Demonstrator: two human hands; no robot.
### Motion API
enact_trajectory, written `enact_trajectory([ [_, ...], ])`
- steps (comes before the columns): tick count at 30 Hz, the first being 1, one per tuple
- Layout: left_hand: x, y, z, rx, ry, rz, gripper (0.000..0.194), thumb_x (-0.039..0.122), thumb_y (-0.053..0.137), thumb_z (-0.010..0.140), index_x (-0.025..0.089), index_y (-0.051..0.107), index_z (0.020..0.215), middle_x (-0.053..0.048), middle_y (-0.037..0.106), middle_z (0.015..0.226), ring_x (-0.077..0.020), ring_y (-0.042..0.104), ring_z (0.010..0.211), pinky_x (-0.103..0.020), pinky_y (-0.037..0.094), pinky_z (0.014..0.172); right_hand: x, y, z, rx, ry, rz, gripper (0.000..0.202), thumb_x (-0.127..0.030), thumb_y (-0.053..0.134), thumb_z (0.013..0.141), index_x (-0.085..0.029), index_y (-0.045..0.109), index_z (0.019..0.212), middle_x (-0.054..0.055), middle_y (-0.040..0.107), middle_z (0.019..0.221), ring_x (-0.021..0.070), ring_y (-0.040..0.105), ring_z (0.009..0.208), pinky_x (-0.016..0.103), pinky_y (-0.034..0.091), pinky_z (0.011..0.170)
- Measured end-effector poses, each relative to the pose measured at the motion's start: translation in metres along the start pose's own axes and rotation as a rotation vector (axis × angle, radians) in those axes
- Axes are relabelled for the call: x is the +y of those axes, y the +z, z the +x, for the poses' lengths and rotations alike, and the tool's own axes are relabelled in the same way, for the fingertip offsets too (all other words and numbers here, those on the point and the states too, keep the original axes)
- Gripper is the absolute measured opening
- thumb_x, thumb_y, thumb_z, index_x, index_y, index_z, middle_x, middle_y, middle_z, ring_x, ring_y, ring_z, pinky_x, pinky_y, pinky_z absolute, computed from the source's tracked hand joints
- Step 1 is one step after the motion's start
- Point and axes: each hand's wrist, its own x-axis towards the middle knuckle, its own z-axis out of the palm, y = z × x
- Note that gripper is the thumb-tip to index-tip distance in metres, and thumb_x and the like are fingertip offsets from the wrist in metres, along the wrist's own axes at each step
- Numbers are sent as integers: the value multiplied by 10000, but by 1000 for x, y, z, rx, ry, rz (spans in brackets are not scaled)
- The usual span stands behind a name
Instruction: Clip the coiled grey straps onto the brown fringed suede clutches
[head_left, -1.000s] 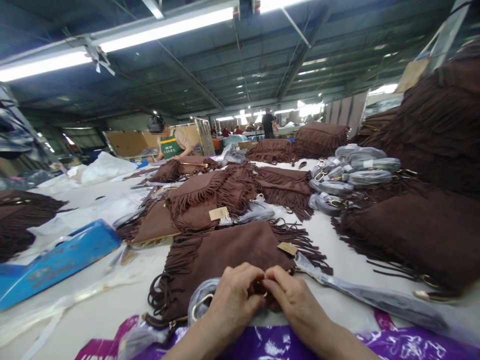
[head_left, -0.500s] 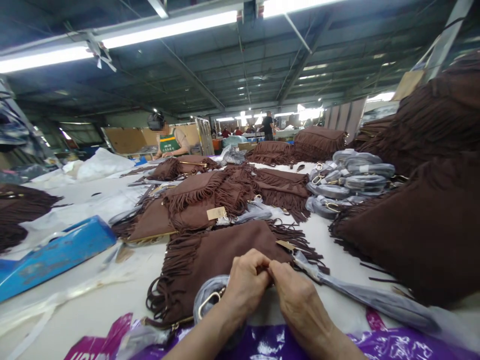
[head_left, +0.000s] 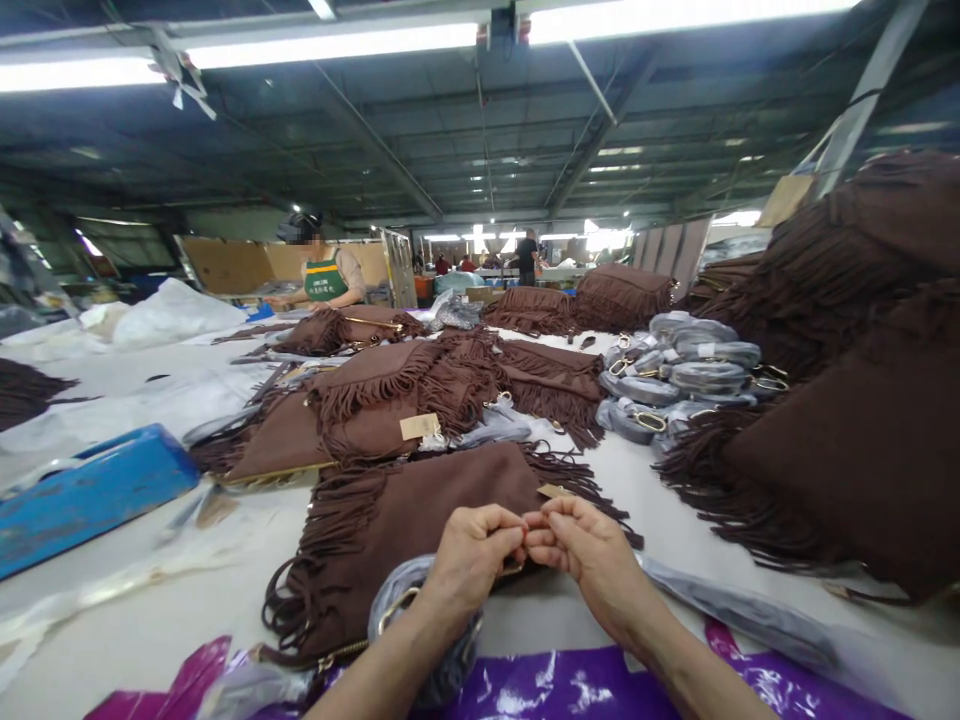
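A brown fringed bag [head_left: 442, 500] lies flat on the white table in front of me, a tan tag [head_left: 555, 491] at its right side. Over its near edge, my left hand [head_left: 478, 550] is pinched closed; what sits between its fingertips is too small to make out. My right hand [head_left: 581, 550] meets it at the fingertips, its thumb and fingers bent together, contents also unclear. A plastic-wrapped coiled strap with a gold clip [head_left: 401, 590] lies by my left wrist, partly behind my forearm.
More fringed bags [head_left: 375, 385] lie beyond. Wrapped strap coils [head_left: 705, 370] are stacked at right beside a tall bag pile [head_left: 847, 450]. A blue metal object [head_left: 97, 490] lies left. Purple plastic [head_left: 555, 685] covers the near edge. A person in a green apron [head_left: 324, 278] stands across the table.
My right hand has turned and its fingers have loosened, showing more of the fingertips. The whole view has shifted slightly, with the table items appearing further left.
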Motion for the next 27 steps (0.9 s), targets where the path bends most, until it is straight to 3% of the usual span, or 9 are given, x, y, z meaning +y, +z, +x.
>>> enact_trajectory([
  [3,-7,0,2,-39,54,76,191,261,494,610,141,639,643,22,531,494,-84,384,442,-198,272,427,0,0,0,26,40,-46,435,-430,810,485,-119,602,706,54,667,654,108,604,521,188,488,494],
  [7,-12,0,1,-58,122,274,219,216,442,656,157,652,674,12,569,548,-109,459,518,-207,323,486,2,-3,0,11,28,-150,451,-442,795,519,-79,665,753,28,616,499,70,525,410,147,421,399],
  [12,-7,1,-1,13,146,396,185,166,453,666,165,636,637,26,576,564,-108,493,554,-209,339,542,4,-6,0,-51,45,-106,443,-395,817,516,-114,634,804,40,660,630,114,613,523,169,489,475],
  [16,-4,2,-1,73,126,404,107,130,487,654,168,585,632,45,572,549,-99,487,538,-197,335,536,3,-6,-1,-36,67,-113,400,-385,827,509,-119,593,695,31,650,602,116,624,530,153,498,473],
  [19,-4,1,-2,62,116,422,103,113,487,655,175,552,604,54,562,532,-94,472,522,-195,326,531,1,-4,-1,-1,102,-96,440,-380,851,454,-112,594,691,35,652,609,104,616,522,144,505,469],
  [27,-7,1,-4,52,136,489,113,124,478,688,184,539,614,51,538,537,-103,465,540,-212,295,544,-4,-5,-1,-46,156,-52,420,-324,857,465,-119,601,727,30,658,655,92,624,575,142,523,541],
])
